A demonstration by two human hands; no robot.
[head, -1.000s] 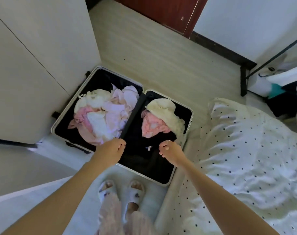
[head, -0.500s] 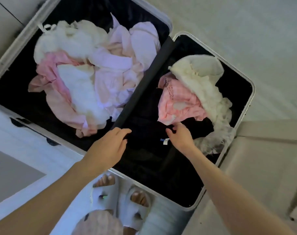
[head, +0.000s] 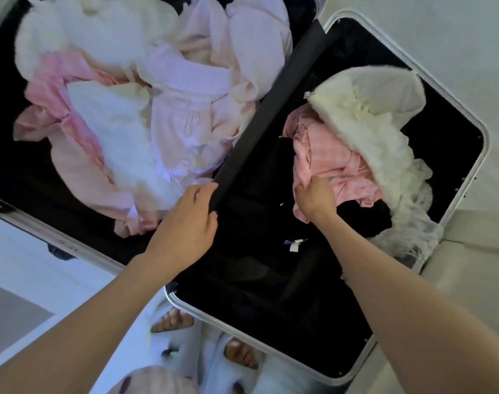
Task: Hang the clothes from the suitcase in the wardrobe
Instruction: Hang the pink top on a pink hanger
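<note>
An open black suitcase with a silver rim [head: 467, 191] lies on the floor below me. Its left half holds a heap of pink, lilac and white clothes [head: 157, 109]. In the right half a pink garment [head: 336, 163] lies under a cream fluffy garment [head: 368, 115]. My right hand [head: 315, 199] grips the near edge of the pink garment. My left hand [head: 185, 223] hovers with relaxed fingers over the dark centre divider [head: 271, 115], by the left heap's near edge, holding nothing. No wardrobe is in view.
My feet in white slippers [head: 214, 345] stand just before the suitcase's near rim. A pale bed edge [head: 470, 274] sits at the right. A white sheer fabric [head: 413, 240] spills over the suitcase's right rim. Pale floor [head: 29, 280] lies left.
The view has dropped closer to the suitcase. My right hand moved forward from the black lining and took hold of the pink garment. My left hand advanced to the divider.
</note>
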